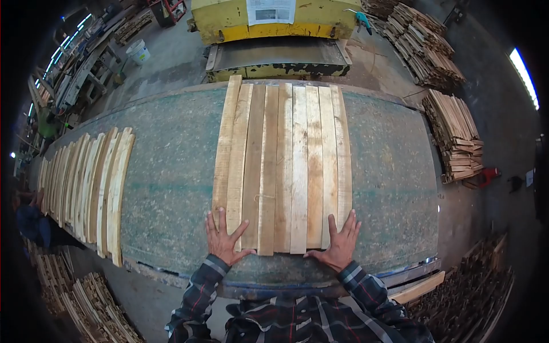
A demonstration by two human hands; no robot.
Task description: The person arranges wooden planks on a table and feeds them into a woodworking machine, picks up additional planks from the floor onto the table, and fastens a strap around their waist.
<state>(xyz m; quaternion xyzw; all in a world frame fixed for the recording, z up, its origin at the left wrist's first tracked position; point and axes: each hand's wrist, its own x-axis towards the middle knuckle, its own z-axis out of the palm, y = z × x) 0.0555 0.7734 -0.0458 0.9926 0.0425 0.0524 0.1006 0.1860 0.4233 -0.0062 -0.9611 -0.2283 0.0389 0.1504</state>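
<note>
Several wooden slats [284,166] lie side by side on the green worn table [166,183], running away from me. Their far ends are uneven, and the leftmost slat reaches farthest. My left hand [225,239] rests with spread fingers at the near left corner of the row, fingertips on the slats. On the near right corner lies my right hand [338,242], also spread, its fingers on the outer slats and its thumb by their near ends. Neither hand grips a slat.
Another row of slats [91,183] lies at the table's left, beside a person [31,220]. A yellow machine [274,34] stands beyond the far edge. Stacked wood is on the right [454,134] and lower left [94,306]. A white bucket [138,52] stands far left.
</note>
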